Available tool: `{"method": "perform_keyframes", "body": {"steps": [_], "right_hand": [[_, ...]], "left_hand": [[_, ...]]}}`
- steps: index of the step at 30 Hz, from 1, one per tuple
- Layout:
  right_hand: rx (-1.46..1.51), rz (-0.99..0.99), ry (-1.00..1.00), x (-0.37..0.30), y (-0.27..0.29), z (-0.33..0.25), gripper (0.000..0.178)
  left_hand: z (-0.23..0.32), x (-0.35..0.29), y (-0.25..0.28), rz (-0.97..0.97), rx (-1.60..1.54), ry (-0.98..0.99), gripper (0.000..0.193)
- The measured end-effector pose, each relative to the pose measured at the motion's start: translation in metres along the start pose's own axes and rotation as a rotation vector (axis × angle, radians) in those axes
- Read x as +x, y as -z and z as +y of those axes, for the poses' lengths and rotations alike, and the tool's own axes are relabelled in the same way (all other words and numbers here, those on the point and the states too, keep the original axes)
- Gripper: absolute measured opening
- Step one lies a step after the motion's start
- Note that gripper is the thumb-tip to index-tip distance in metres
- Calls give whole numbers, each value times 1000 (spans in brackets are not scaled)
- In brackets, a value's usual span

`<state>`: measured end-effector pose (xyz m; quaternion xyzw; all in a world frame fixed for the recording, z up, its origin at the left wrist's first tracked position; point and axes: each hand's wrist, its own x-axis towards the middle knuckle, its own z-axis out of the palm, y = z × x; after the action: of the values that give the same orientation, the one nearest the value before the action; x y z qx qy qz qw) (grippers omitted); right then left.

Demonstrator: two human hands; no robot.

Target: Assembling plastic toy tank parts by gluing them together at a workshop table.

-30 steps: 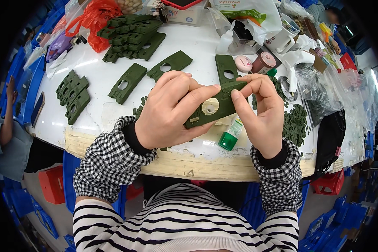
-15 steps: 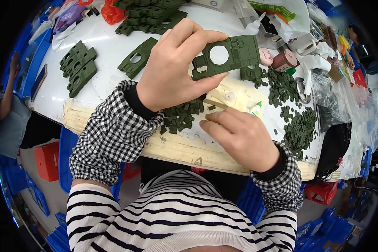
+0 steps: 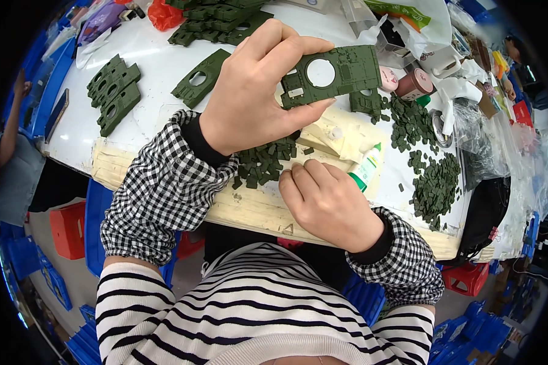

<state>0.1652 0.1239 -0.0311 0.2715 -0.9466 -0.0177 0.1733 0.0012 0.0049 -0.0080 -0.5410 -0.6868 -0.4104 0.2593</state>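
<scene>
The dark green panel (image 3: 354, 68) is held up above the white table (image 3: 155, 64), its left end pinched between the thumb and fingers of the left hand (image 3: 252, 91). The right hand (image 3: 329, 204) sits low at the table's near edge with its fingers curled in; whether anything is inside them I cannot tell. Just beyond its fingertips is a heap of small green pieces (image 3: 266, 163), partly hidden by the left wrist, and beside its knuckles a white bottle with green ends (image 3: 366, 169) lies near a cream block (image 3: 323, 135). The raised panel partly covers another green panel (image 3: 365, 106) on the table. To the right spread green chips (image 3: 437, 185), with a brownish-pink jar (image 3: 415, 84) farther back; to the left are a single panel (image 3: 192, 88), an overlapping group of panels (image 3: 112, 97) and, at the back, a stack of panels (image 3: 216, 24) near a red bag (image 3: 164, 15). The held one is flat and oblong, with a large round hole, a small rectangular opening near the gripped end and raised detail on its surface.
</scene>
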Motion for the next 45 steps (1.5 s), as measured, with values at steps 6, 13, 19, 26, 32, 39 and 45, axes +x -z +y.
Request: {"method": "perform_keyframes", "body": {"steps": [6,13,19,26,32,39,45], "right_hand": [[88,-26,-64,-1,5,0,27],[422,293,-161,-1,32,21,28],[674,685,-522,-14,50,49,23],[963,787,-721,-18,50,71,17],[1079,684,-742,-13,47,61,15],[1208,757,-697,-15,48,68,18],[1246,680,-681,-21,52,63,22]], "left_hand": [[0,0,-1,4,-14,14,56],[-8,-4,-2,-15,-239,209,59],[-2,-3,1,-159,-526,302,64],[6,-7,-8,-164,-885,371,69],[10,-3,-4,-163,-1297,674,72],[14,-1,-2,-327,-1473,760,75],[23,-3,-3,-463,-1572,788,76]]}}
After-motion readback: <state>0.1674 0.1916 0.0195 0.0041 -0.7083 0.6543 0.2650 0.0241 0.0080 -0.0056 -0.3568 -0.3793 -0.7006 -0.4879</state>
